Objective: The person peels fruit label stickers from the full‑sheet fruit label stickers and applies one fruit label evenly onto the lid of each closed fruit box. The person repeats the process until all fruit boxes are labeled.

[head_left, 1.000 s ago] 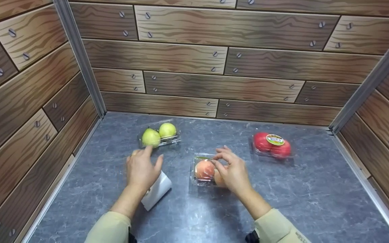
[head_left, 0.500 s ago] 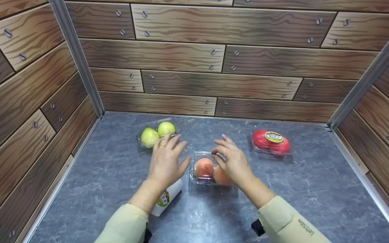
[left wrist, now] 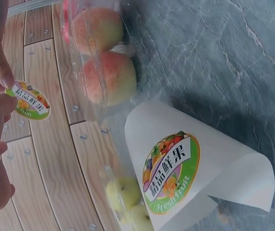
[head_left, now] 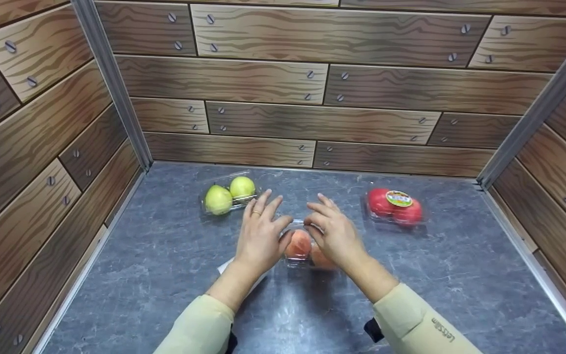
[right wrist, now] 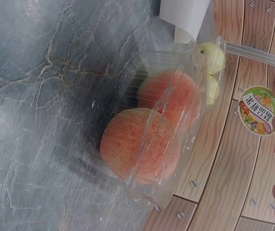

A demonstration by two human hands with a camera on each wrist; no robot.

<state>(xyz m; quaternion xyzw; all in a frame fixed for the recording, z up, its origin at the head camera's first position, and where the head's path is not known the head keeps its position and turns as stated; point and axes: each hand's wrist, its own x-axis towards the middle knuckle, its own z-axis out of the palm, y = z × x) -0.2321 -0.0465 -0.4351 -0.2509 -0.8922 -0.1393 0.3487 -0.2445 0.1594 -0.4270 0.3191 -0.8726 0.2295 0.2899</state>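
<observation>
Between my left hand [head_left: 259,237] and right hand [head_left: 336,230] is an oval fruit label sticker [left wrist: 30,100], its green rim and printed face showing in both wrist views. Fingertips of both hands pinch its upper edge, one hand at each side, and the rest hangs free. In the head view the hands hide the sticker. Below them sits a clear plastic box [right wrist: 149,195] with two peaches [head_left: 297,244], partly covered by the right hand. Under my left forearm lies a white label roll [left wrist: 200,144], curved, with a matching sticker on its outer face.
Two yellow-green fruits [head_left: 218,200] in a clear box stand at the back left. At the back right is a box of two red fruits [head_left: 407,212] with an oval sticker on top. Wood-patterned walls [head_left: 263,78] enclose the grey marbled table [head_left: 155,246].
My left hand has moved right from beside the yellow-green fruits to meet the right hand at the sticker. The label roll has shifted slightly right. The right hand stays over the peach box.
</observation>
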